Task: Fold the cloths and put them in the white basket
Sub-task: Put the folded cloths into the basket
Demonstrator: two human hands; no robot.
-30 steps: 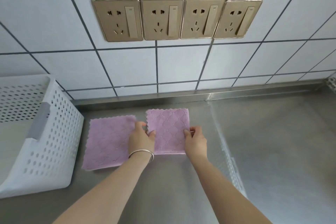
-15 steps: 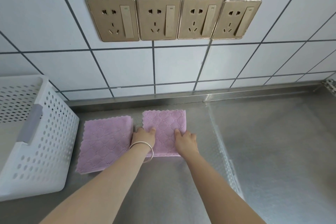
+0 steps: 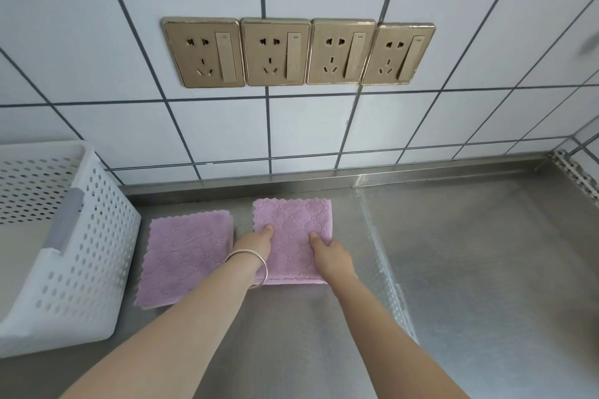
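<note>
White basket (image 3: 81,256) walls the left; steel counter (image 3: 486,269) lies open rightward.

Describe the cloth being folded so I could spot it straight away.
Find the four gold sockets on the tiled wall, then drop to the steel counter below. Two lilac cloths lie there; it is the right cloth, under both hands, narrower than the left cloth by the white basket.
</note>
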